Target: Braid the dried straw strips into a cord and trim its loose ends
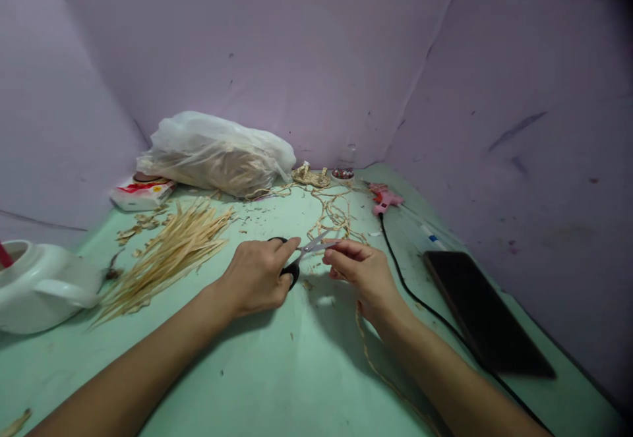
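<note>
My left hand (258,273) grips the black handles of a pair of scissors (305,254), whose blades are parted and point right. My right hand (360,270) is closed in a pinch on a thin straw braid (368,351) right at the blade tips. The braid trails back under my right wrist toward the table's near edge. More tangled braid (334,213) lies just beyond the scissors on the pale green table (297,371).
A heap of straw strips (171,252) lies at left, a white pot (42,285) at far left. A plastic bag of straw (217,153) and a small box (142,193) sit at the back. A pink glue gun (384,199) with black cord and a dark tablet (487,315) lie right.
</note>
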`<state>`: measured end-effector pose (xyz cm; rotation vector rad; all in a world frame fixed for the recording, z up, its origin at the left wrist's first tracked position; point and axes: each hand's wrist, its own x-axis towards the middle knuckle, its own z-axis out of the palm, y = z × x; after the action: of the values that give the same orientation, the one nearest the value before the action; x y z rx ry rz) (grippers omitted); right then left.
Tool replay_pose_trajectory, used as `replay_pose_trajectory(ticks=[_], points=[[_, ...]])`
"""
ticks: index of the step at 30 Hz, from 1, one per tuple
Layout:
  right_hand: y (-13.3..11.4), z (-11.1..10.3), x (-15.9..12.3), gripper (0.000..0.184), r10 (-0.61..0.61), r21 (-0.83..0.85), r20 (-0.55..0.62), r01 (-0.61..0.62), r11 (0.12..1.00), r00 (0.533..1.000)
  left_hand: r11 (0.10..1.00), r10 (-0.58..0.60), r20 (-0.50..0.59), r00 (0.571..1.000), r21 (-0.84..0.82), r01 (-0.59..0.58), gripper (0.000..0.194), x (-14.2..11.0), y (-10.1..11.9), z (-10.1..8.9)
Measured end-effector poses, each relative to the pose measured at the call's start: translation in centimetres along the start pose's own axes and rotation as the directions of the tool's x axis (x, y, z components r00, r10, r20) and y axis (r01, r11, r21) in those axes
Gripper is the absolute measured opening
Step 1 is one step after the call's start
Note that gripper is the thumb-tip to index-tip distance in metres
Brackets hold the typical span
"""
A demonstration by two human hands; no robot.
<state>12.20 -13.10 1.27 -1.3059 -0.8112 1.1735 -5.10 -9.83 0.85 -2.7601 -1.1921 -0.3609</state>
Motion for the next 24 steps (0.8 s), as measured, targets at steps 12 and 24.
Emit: replay_pose_trajectory(ticks=[12, 24], points=[[0.4, -0.4, 0.3, 0.010, -0.005, 0.000, 0.019, 0.005, 1.000, 1.000, 0.996, 0.016, 0.057, 0.998, -0.086, -0.011, 0.051, 0.0, -0.4, 0.0], [0.0, 0.2, -0.2, 0.016, 0.092, 0.054, 0.047, -0.095, 0.994, 0.995, 0.372, -0.477, 0.139, 0.868, -0.863, 0.342, 0.031, 1.3, -0.3, -0.6]])
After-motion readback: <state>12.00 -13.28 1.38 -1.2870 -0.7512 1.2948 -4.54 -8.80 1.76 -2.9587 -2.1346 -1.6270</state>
